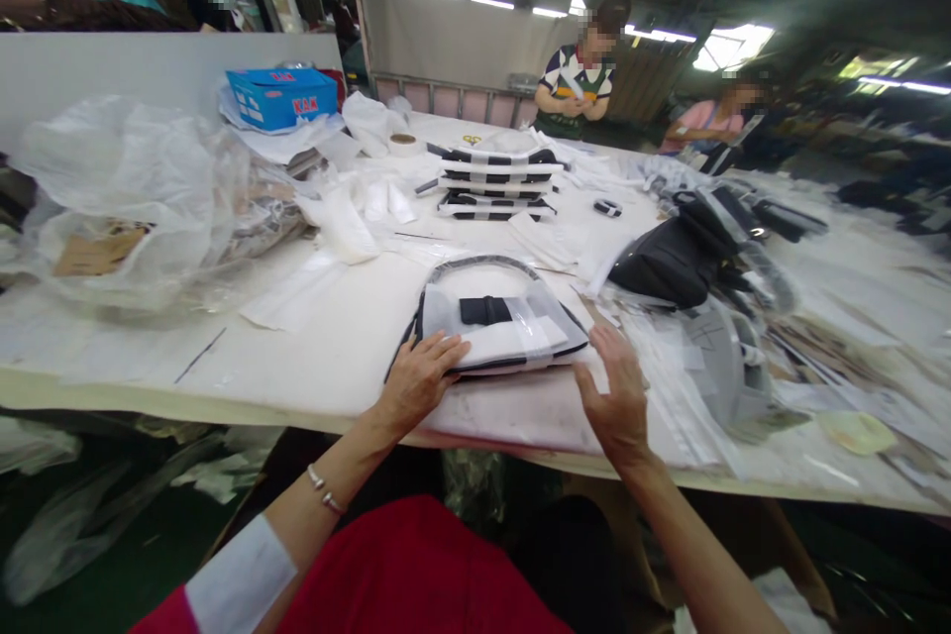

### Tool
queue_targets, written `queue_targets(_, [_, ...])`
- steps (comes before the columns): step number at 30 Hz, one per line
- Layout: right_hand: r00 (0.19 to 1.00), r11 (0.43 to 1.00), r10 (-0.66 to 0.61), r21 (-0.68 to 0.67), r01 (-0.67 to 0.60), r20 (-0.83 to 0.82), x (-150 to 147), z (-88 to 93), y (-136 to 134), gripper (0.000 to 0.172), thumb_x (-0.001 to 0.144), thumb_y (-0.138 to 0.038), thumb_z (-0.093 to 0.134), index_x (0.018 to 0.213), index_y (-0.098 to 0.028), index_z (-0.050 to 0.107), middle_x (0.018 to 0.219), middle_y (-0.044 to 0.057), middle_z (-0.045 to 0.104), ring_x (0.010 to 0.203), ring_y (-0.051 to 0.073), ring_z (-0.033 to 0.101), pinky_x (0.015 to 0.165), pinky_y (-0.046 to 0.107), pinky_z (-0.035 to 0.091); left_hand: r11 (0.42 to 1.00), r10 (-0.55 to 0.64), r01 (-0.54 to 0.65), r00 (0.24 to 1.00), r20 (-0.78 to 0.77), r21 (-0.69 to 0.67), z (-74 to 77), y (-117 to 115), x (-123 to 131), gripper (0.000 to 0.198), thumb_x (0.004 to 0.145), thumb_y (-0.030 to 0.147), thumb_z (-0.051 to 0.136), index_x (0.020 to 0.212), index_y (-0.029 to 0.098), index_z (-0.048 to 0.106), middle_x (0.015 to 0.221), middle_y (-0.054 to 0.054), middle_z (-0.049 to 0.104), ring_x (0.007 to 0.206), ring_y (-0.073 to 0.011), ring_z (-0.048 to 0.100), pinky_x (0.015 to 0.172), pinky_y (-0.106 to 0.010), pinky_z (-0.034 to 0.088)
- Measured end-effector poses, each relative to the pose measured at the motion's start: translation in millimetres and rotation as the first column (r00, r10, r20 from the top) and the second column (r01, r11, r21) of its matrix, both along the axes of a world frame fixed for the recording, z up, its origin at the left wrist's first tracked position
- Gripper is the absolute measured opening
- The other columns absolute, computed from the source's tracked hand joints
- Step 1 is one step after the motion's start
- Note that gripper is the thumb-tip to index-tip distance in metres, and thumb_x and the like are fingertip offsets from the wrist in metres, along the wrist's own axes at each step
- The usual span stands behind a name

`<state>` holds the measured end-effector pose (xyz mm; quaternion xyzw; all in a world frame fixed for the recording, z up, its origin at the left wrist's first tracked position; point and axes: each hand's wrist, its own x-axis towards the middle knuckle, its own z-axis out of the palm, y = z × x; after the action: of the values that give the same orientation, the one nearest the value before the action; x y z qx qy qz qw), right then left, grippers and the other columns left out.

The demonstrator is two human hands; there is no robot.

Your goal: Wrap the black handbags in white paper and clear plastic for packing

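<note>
In front of me on the white table lies a dark handbag (pixel 486 337) with a curved handle, its upper face covered by white wrapping sheet. A small black folded piece with a band (pixel 485 310) rests on that sheet, and clear tape crosses the right part. My left hand (pixel 422 378) lies on the bag's near left edge, fingers stretched over the wrapping. At the bag's right corner, my right hand (pixel 615 386) is held with thumb and fingers apart; whether it touches the bag I cannot tell.
Farther back stands a stack of wrapped bags (pixel 497 183) bound with white strips. Black bags (pixel 669 263) and loose plastic crowd the right side. At left are a heap of clear plastic bags (pixel 149 188) and a blue box (pixel 280 99). Two people work beyond the table.
</note>
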<state>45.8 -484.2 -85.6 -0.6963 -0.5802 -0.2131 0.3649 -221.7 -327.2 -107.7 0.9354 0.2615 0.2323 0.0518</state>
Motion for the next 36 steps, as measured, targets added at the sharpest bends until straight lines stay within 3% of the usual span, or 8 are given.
queue_targets(2, [0.981,0.980,0.179,-0.098,-0.171,0.080,-23.5,13.6,13.8,0.051,0.096,-0.026,0.051,0.146,-0.022,0.043,0.139,0.012,0.057,0.137,0.029,0.045,0.115,0.057,0.034,1.000,0.005,-0.005,1.000,-0.004,0.000,-0.2,-0.1,-0.5,0.045,0.089,0.021,0.061,0.133,0.027,0.055,0.135,-0.007,0.062,0.128,-0.0271,0.054,0.098,-0.044,0.045])
queue_targets(4, [0.929,0.923,0.347,-0.224,-0.313,0.129,-45.1,19.0,31.1,0.049,0.095,-0.025,0.053,0.143,-0.020,0.046,0.140,0.010,0.057,0.139,0.028,0.042,0.117,0.055,0.032,1.000,-0.002,0.002,1.000,-0.012,0.004,0.1,0.6,-1.9,0.046,0.089,0.022,0.061,0.135,0.027,0.053,0.136,-0.007,0.061,0.129,-0.0274,0.053,0.098,-0.044,0.045])
queue_targets(7, [0.874,0.850,0.463,-0.353,-0.391,0.147,-63.7,12.2,53.7,0.045,0.093,-0.020,0.054,0.137,-0.016,0.053,0.139,0.011,0.059,0.135,0.027,0.048,0.116,0.052,0.035,0.999,-0.033,0.033,0.999,-0.030,0.013,1.8,2.3,-5.5,0.049,0.090,0.019,0.058,0.138,0.025,0.051,0.139,-0.009,0.058,0.131,-0.0270,0.051,0.100,-0.043,0.044])
queue_targets(12, [0.871,0.860,0.458,-0.337,-0.383,0.177,-62.8,-11.4,66.8,0.038,0.093,-0.012,0.051,0.131,-0.015,0.059,0.133,0.010,0.063,0.127,0.023,0.056,0.111,0.043,0.042,0.995,-0.080,0.083,0.996,-0.043,0.060,-2.0,4.3,-10.0,0.048,0.091,0.016,0.053,0.138,0.024,0.050,0.141,-0.010,0.056,0.133,-0.0251,0.049,0.101,-0.042,0.044])
queue_targets(17, [0.864,0.895,0.437,-0.214,-0.391,0.249,-62.4,-24.8,64.4,0.036,0.095,-0.009,0.045,0.126,-0.015,0.062,0.128,0.009,0.067,0.126,0.023,0.056,0.110,0.042,0.041,0.981,-0.028,0.023,0.999,0.020,0.193,-15.6,0.8,-8.1,0.042,0.096,0.016,0.047,0.135,0.026,0.054,0.137,-0.008,0.059,0.131,-0.0261,0.050,0.101,-0.044,0.043])
queue_targets(24, [0.871,0.911,0.410,-0.177,-0.373,0.270,-66.9,-30.0,61.4,0.037,0.096,-0.008,0.041,0.125,-0.016,0.063,0.127,0.010,0.067,0.127,0.022,0.055,0.109,0.042,0.041,0.905,-0.011,0.011,1.000,-0.003,0.426,-11.7,-14.1,-9.7,0.044,0.097,0.012,0.037,0.139,0.016,0.050,0.145,-0.013,0.051,0.138,-0.0269,0.042,0.117,-0.056,0.025])
queue_targets(30, [0.880,0.918,0.391,-0.180,-0.353,0.270,-68.2,-30.7,60.5,0.038,0.096,-0.009,0.041,0.127,-0.015,0.062,0.127,0.012,0.067,0.127,0.022,0.056,0.109,0.043,0.041,0.857,-0.027,0.067,0.996,-0.085,0.510,-7.0,-18.0,-22.2,0.048,0.096,0.013,0.041,0.143,0.021,0.046,0.151,-0.012,0.044,0.138,-0.0323,0.042,0.109,-0.052,0.037])
queue_targets(36, [0.885,0.923,0.374,-0.202,-0.327,0.277,-69.7,-31.7,62.5,0.039,0.095,-0.009,0.041,0.128,-0.014,0.061,0.129,0.012,0.066,0.128,0.023,0.054,0.109,0.044,0.039,0.865,-0.021,0.068,0.995,-0.098,0.498,-4.2,-10.9,-24.8,0.047,0.094,0.011,0.045,0.140,0.022,0.049,0.140,-0.013,0.055,0.130,-0.0318,0.051,0.099,-0.047,0.045])
